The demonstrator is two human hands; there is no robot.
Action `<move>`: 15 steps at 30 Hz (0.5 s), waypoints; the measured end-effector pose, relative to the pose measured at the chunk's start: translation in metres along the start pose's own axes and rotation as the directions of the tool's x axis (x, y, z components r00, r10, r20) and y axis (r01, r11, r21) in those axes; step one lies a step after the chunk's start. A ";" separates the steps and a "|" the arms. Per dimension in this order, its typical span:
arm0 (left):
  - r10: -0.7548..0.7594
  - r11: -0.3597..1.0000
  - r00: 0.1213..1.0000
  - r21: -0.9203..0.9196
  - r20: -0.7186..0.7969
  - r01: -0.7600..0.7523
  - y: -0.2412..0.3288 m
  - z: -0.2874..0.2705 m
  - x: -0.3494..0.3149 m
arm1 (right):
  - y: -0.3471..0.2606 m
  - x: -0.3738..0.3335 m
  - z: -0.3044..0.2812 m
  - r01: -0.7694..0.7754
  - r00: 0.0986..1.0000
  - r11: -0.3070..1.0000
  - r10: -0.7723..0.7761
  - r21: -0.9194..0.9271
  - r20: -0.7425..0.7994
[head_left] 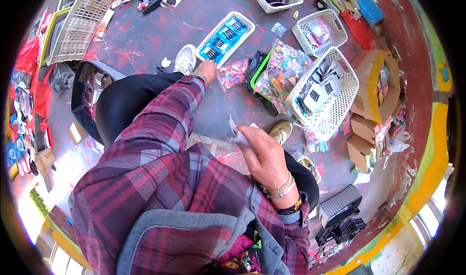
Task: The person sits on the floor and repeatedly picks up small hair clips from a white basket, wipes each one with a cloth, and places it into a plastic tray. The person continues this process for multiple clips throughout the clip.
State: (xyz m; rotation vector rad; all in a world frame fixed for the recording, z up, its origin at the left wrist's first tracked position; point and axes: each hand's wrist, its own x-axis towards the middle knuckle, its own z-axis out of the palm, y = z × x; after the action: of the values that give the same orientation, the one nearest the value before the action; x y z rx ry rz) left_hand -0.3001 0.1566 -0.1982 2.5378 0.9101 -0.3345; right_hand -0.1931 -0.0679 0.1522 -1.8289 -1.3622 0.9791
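Observation:
My left hand (208, 70) reaches forward to the near end of a long white plastic basket (246, 38), its fingers closed at the rim and partly hidden. Blue cards (208, 51) with black comb-like pieces lie in rows inside that basket. Held up in front of my body, my right hand (264, 156) pinches a crumpled greyish-purple cloth (239, 138) between thumb and fingers. Just right of the left hand lies a clear bag of small pink and multicoloured items (233, 74).
A white basket (353, 88) of white cards with black pieces stands to the right, beside a big bag of colourful items (281, 71). More baskets (316, 25) sit farther back. Cardboard boxes (369, 88) line the right wall. A beige crate (82, 22) leans at far left.

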 end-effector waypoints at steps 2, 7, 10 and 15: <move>-0.043 0.999 0.997 -0.021 0.070 0.044 0.004 0.002 0.001 | 0.001 -0.001 0.000 0.021 1.000 0.999 -0.021 -0.025 -0.004; 0.026 0.991 0.969 -0.133 0.246 0.007 0.020 0.018 -0.015 | -0.004 -0.008 0.000 0.035 0.999 0.999 -0.035 -0.026 -0.021; 0.089 0.984 0.942 -0.178 0.323 -0.032 0.041 0.040 -0.031 | -0.006 -0.011 0.001 0.045 0.999 0.999 -0.046 -0.022 -0.022; 0.100 0.990 0.904 -0.128 0.415 -0.050 0.072 0.041 -0.063 | -0.006 -0.018 0.003 0.087 0.994 0.996 -0.087 -0.017 -0.061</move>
State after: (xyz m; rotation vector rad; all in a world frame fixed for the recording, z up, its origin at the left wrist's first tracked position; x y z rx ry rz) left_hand -0.3041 0.0529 -0.1901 2.2570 0.6409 -0.7492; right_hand -0.2013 -0.0835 0.1590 -1.7798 -1.4021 0.8631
